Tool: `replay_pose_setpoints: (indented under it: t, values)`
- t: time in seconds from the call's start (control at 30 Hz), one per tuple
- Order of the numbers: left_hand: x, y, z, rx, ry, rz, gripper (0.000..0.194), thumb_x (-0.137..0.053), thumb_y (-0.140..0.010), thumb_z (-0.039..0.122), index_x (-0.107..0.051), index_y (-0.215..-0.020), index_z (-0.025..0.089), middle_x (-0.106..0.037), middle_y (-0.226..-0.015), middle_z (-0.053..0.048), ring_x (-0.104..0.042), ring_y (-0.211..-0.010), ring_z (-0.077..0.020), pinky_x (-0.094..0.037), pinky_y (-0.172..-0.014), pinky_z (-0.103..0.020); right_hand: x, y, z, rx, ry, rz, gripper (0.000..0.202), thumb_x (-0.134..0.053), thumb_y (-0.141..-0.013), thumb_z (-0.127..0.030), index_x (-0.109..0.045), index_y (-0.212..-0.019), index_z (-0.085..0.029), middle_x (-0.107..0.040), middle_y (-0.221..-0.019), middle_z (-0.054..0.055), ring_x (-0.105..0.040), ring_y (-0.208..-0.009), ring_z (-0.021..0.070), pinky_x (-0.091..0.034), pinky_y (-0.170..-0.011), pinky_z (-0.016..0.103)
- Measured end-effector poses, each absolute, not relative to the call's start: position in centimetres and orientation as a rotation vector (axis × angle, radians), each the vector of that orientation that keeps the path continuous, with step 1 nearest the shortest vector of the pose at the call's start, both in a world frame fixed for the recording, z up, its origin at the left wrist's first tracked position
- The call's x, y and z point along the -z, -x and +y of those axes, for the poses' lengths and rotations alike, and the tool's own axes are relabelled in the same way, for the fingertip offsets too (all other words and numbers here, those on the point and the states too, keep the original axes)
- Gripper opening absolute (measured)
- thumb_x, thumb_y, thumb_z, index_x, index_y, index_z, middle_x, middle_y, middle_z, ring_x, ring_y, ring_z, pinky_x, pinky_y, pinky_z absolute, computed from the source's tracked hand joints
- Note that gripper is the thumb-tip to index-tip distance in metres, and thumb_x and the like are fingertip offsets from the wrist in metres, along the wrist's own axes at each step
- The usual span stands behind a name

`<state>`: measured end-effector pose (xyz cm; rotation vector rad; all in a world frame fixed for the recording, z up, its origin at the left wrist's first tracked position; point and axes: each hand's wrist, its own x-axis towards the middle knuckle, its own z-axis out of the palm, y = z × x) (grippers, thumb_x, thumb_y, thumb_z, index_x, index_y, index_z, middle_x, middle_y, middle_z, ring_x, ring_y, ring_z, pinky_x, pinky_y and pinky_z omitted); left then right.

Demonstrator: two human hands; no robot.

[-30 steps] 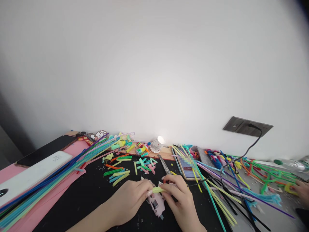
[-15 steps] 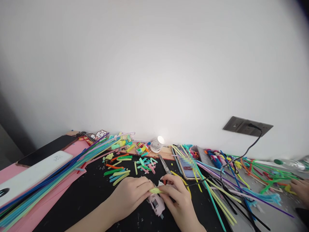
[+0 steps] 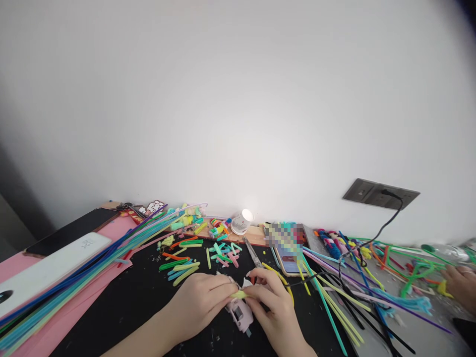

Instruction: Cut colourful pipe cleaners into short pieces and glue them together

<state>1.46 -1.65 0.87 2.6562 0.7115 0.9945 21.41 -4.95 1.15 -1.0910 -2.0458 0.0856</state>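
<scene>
Between my fingertips is a short yellow-green piece of pipe cleaner (image 3: 238, 294), pinched from both sides. My left hand (image 3: 206, 300) grips its left end, with the fingers pressed together. My right hand (image 3: 273, 302) closes thumb and forefinger on the right end. Just below the piece lies a pink glue gun (image 3: 241, 315) on the black mat (image 3: 148, 307), partly hidden by my hands. A pair of scissors (image 3: 253, 254) rests just beyond my right hand, its handles hidden behind the fingers.
Cut pipe cleaner pieces (image 3: 186, 270) lie left of my hands, long pipe cleaners (image 3: 111, 265) farther left. A paper cup (image 3: 242, 222) stands by the wall. A phone (image 3: 292, 265) and black cable (image 3: 340, 272) are at right. Another person's hand (image 3: 461, 286) is at the far right.
The yellow-green piece now looks flatter between my fingertips, and my hands have barely moved. At the far right, the other person's hand has shifted slightly left and up.
</scene>
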Motion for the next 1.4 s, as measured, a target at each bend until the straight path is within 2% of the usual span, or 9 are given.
replay_pose_setpoints:
  t: [0.27, 0.6, 0.93, 1.13, 1.4]
  values:
    - [-0.17, -1.46, -1.57, -0.991, -2.592, 0.714, 0.021, -0.041, -0.090, 0.015, -0.058, -0.100, 0.021, -0.066, -0.091, -0.001, -0.061, -0.080, -0.0133, -0.043, -0.068, -0.021, -1.17, -21.33, -5.06, -0.126, 1.089, -2.021, 0.019, -0.057, -0.076, -0.005, -0.065, -0.082, -0.020, -0.055, -0.097, 0.009, -0.055, -0.081, 0.0185, -0.049, -0.068, 0.030]
    - [-0.35, -1.46, -1.51, -1.043, -2.530, 0.724, 0.020, -0.043, -0.088, 0.012, -0.059, -0.097, 0.020, -0.066, -0.088, -0.001, -0.061, -0.077, -0.0117, -0.043, -0.067, -0.019, -1.03, -21.57, -5.05, -0.269, 1.158, -1.959, 0.016, -0.056, -0.076, -0.006, -0.064, -0.083, -0.018, -0.054, -0.101, 0.011, -0.058, -0.086, 0.0202, -0.053, -0.070, 0.029]
    - [-0.30, -1.48, -1.51, -1.028, -2.435, 0.772, 0.020, -0.042, -0.089, 0.014, -0.061, -0.094, 0.020, -0.066, -0.086, -0.001, -0.061, -0.077, -0.0118, -0.043, -0.067, -0.019, -0.58, -21.17, -5.19, -0.324, 1.217, -1.938, 0.010, -0.057, -0.077, -0.011, -0.063, -0.081, -0.017, -0.055, -0.099, 0.011, -0.060, -0.084, 0.0197, -0.052, -0.060, 0.024]
    - [-0.40, -1.49, -1.49, -0.918, -2.331, 0.829, 0.021, -0.046, -0.087, 0.015, -0.062, -0.098, 0.023, -0.065, -0.087, 0.000, -0.060, -0.076, -0.0120, -0.045, -0.070, -0.020, -0.46, -21.47, -4.98, -0.258, 1.232, -1.955, 0.016, -0.052, -0.079, -0.007, -0.063, -0.077, -0.019, -0.055, -0.098, 0.009, -0.058, -0.085, 0.0192, -0.051, -0.071, 0.029]
    - [-0.72, -1.36, -1.55, -0.896, -2.325, 0.870, 0.021, -0.046, -0.088, 0.017, -0.061, -0.100, 0.024, -0.065, -0.089, 0.000, -0.060, -0.078, -0.0118, -0.046, -0.070, -0.019, -0.77, -21.51, -5.11, -0.220, 1.239, -2.008, 0.015, -0.055, -0.079, -0.008, -0.063, -0.076, -0.020, -0.056, -0.098, 0.007, -0.053, -0.089, 0.0202, -0.047, -0.074, 0.031]
